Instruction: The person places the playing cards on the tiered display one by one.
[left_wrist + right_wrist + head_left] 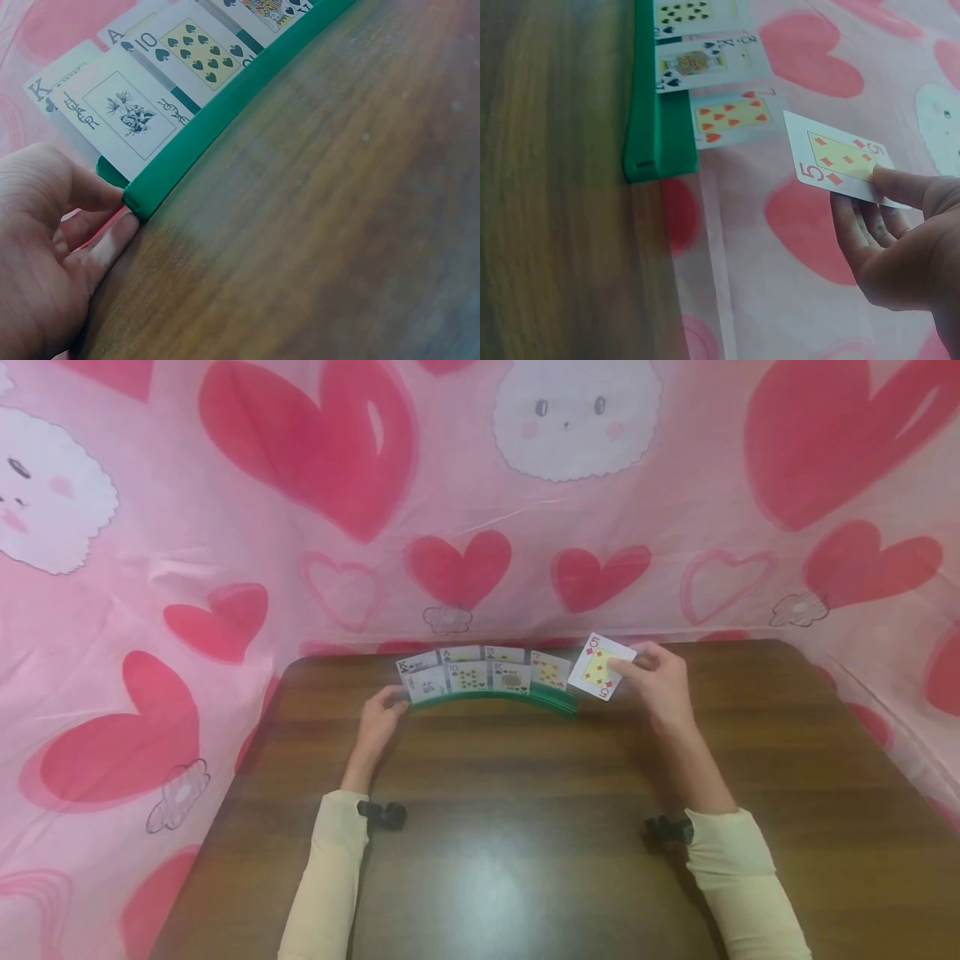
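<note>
A curved green card holder (553, 699) stands near the back edge of the table with playing cards upright in two rows. The front row has a joker (127, 120), a ten of spades (199, 56) and a king of spades (697, 64). Behind them show a king of clubs (64, 67), an ace, a partly covered card and, rightmost, a seven of hearts (735, 121). My left hand (381, 717) pinches the holder's left end between thumb and fingers. Just right of the holder, my right hand (663, 687) holds up a five of diamonds (598, 670), thumb on its face.
The brown wooden table (480, 793) has rounded back corners. Pink cloth (465, 502) printed with red hearts and white fluffy faces hangs behind it and at both sides. Each wrist wears a black camera mount (384, 815).
</note>
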A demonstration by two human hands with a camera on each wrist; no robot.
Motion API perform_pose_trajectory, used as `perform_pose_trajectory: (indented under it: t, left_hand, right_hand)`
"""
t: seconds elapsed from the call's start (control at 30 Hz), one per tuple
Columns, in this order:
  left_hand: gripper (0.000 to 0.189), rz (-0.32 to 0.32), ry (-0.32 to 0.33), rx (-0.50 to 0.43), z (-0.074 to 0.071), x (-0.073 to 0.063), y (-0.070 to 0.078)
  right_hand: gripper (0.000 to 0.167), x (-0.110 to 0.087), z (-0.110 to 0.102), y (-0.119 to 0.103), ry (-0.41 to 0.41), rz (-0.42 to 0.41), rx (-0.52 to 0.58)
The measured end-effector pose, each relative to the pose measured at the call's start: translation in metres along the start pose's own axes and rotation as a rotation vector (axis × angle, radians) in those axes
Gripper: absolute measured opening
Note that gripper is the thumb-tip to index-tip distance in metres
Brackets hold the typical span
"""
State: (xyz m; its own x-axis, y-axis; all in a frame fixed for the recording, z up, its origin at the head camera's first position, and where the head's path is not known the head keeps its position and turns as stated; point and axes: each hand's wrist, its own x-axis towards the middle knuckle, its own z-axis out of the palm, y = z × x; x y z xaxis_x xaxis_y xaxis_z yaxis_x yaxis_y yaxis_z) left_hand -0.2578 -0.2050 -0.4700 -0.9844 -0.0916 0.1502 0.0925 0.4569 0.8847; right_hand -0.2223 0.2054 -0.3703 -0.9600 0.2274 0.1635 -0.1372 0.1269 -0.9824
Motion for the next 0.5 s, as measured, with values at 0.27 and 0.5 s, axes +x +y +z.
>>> perform_pose_trajectory:
  t: [0.27,0.5]
  left_hand:
    - [0.024,0.01,0.007,-0.003,-0.001,0.0,0.001]
    - [0.024,0.011,0.014,0.017,0.001,0.0,-0.003]
  right_hand:
    - [0.031,0.003,0.014,0.013,-0.014,-0.014,-0.085]
    - [0.026,0.001,0.024,0.025,-0.018,0.001,-0.127]
